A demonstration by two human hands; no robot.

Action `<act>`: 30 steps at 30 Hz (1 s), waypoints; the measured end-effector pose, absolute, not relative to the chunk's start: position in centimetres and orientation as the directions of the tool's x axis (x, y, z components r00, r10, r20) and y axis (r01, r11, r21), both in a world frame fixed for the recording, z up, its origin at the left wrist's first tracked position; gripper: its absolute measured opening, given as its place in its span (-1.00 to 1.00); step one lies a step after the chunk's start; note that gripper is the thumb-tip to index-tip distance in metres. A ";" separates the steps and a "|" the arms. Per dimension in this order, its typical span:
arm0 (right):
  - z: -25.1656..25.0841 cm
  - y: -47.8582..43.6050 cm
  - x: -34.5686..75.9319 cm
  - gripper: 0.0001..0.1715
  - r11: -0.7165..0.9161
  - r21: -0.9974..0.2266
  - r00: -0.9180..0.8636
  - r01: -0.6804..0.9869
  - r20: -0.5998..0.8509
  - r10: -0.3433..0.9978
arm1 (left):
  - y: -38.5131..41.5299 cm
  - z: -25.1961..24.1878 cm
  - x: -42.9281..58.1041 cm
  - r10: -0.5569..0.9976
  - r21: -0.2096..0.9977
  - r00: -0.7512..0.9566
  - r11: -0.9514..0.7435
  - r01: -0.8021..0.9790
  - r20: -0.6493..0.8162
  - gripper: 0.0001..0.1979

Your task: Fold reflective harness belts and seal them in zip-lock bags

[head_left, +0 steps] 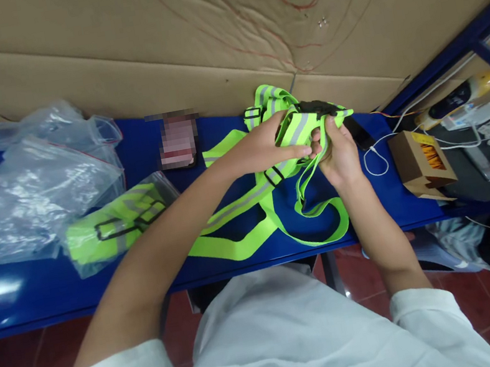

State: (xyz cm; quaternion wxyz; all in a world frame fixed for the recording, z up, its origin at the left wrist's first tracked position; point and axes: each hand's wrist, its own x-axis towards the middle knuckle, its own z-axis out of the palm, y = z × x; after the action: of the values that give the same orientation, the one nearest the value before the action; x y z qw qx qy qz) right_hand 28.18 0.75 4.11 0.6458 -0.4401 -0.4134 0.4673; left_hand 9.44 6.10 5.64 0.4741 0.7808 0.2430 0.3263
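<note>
A neon-yellow reflective strap harness [299, 129] with grey stripes and black buckles is gathered between my two hands above the blue table. My left hand [278, 143] reaches across and is closed around a bundle of its straps, thumb pointing right. On the right, my right hand [338, 151] pinches the strap near a black buckle. Loose straps [241, 244] trail over the table toward its front edge, one of them curling below my hands. Left of my left forearm lies a clear bag [108, 230] with a folded neon-yellow harness in it.
Clear plastic bags [37, 188] are heaped on the left of the blue table [158, 281]. A blurred-out phone-like object [178, 139] lies at the back. To the right are an open cardboard box [421, 162], white cables and a yellow-labelled bottle [460, 98]. Cardboard [107, 49] lines the back.
</note>
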 end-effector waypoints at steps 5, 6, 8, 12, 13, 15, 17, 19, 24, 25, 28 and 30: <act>4.2 0.6 28.5 -0.56 0.200 -0.962 0.195 -0.186 0.163 0.967 | 5.4 5.3 10.3 0.684 0.940 0.675 -0.338 -0.039 0.274 -0.68; 4.3 0.5 28.6 -0.55 0.193 -0.966 0.189 -0.173 0.160 0.969 | 5.3 5.3 10.3 0.672 0.941 0.680 -0.330 -0.078 0.292 -0.70; 4.3 0.3 28.6 -0.54 0.178 -0.971 0.174 -0.157 0.151 0.973 | 5.3 5.4 10.3 0.661 0.936 0.676 -0.326 -0.133 0.326 -0.73; 3.9 0.2 28.5 -0.58 0.218 -0.969 0.169 -0.117 0.197 0.966 | 5.3 5.7 9.9 0.693 0.957 0.673 -0.280 -0.081 0.259 -0.67; 3.7 0.3 28.4 -0.60 0.239 -0.965 0.174 -0.107 0.219 0.960 | 5.3 5.7 9.8 0.700 0.963 0.673 -0.262 -0.066 0.237 -0.63; 3.3 0.3 28.2 -0.63 0.264 -0.959 0.171 -0.104 0.244 0.954 | 5.4 5.9 9.6 0.707 0.972 0.677 -0.226 -0.060 0.206 -0.56; 3.3 0.3 28.1 -0.64 0.264 -0.955 0.154 -0.133 0.243 0.958 | 5.6 6.1 9.3 0.708 0.982 0.685 -0.179 -0.061 0.172 -0.54; 3.5 0.1 27.9 -0.64 0.260 -0.952 0.153 -0.164 0.236 0.960 | 5.8 6.4 9.0 0.723 0.991 0.679 -0.123 -0.058 0.130 -0.54; 4.7 -0.7 27.1 -0.61 0.245 -0.946 0.145 -0.214 0.217 0.965 | 6.0 7.1 8.7 0.777 0.980 0.598 -0.172 -0.100 0.198 -0.65; 4.9 -0.8 27.1 -0.64 0.262 -0.938 0.154 -0.228 0.231 0.961 | 6.0 7.2 8.6 0.787 0.973 0.574 -0.208 -0.096 0.225 -0.67; 5.3 -1.1 27.2 -0.70 0.297 -0.911 0.165 -0.286 0.259 0.952 | 6.0 7.3 8.5 0.738 0.958 0.627 -0.285 -0.044 0.248 -0.68; 5.5 -1.0 27.5 -0.70 0.265 -0.911 0.144 -0.317 0.230 0.962 | 6.0 7.2 8.5 0.634 0.945 0.741 -0.328 0.001 0.220 -0.67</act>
State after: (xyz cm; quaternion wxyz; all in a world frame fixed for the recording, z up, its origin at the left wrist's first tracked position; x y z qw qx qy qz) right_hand 27.47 -1.04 5.53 0.6620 -0.3659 -0.4409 0.4832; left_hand 8.46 6.03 7.21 0.5406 0.7605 0.2088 0.2928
